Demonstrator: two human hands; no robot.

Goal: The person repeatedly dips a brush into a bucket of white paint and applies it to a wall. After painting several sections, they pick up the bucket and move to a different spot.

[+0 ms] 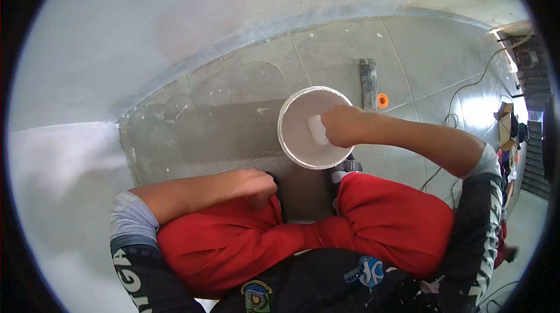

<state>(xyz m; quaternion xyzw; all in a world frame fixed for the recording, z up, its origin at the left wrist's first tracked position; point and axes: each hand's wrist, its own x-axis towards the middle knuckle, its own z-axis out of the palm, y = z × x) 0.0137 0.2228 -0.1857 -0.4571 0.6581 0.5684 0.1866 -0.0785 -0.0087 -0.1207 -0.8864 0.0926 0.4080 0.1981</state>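
A white bucket point(281, 129) stands on the tiled floor in front of my feet, its rim crusted with pale residue. My right hand point(344, 126) reaches in over the bucket's right side, its fingers curled closed. Beside those fingers, inside the bucket, shows a bright white patch point(317, 130); I cannot tell whether the hand grips it. My left hand point(259, 186) rests at my left knee on the red trousers point(219, 225), loosely closed, with its fingertips hidden underneath.
Just beyond the bucket lies a grey, stained cylinder-like object point(368, 83) with an orange ring point(382, 101) next to it. A cable point(473, 81) winds across the floor at right, near a cardboard box point(505, 125). A pale wall point(192, 27) borders the tiles. Dried splashes mark the floor.
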